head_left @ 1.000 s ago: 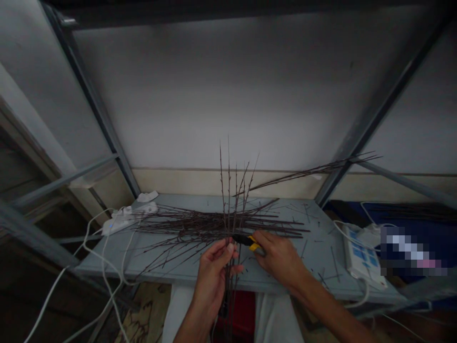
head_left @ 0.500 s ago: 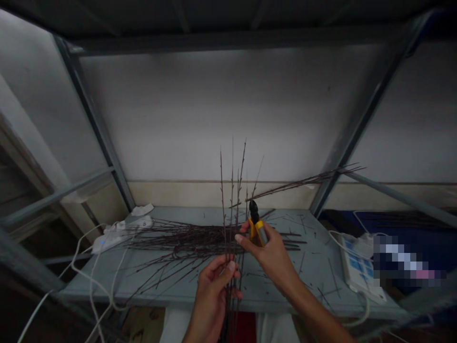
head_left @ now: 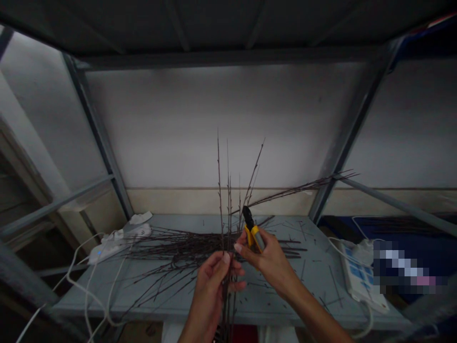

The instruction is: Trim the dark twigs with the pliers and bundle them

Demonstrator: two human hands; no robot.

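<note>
My left hand (head_left: 213,281) is closed round a small bunch of thin dark twigs (head_left: 227,200) that stand upright in front of me. My right hand (head_left: 268,259) grips yellow-handled cutters (head_left: 252,229), their dark jaws pointing up and touching the upright twigs just above my left hand. Behind both hands a pile of long dark twigs (head_left: 185,245) lies across the grey table (head_left: 314,290).
A white power strip (head_left: 117,238) with trailing white cables lies at the table's left end. Another white strip (head_left: 359,274) sits at the right. Slanted metal shelf posts (head_left: 348,138) rise at both back corners, and a long twig (head_left: 303,188) leans against the right one.
My right hand lifted the cutters off the table, turned the jaws upward and brought them to the upright twigs. My left hand raised the bunch slightly. The view tilted upward.
</note>
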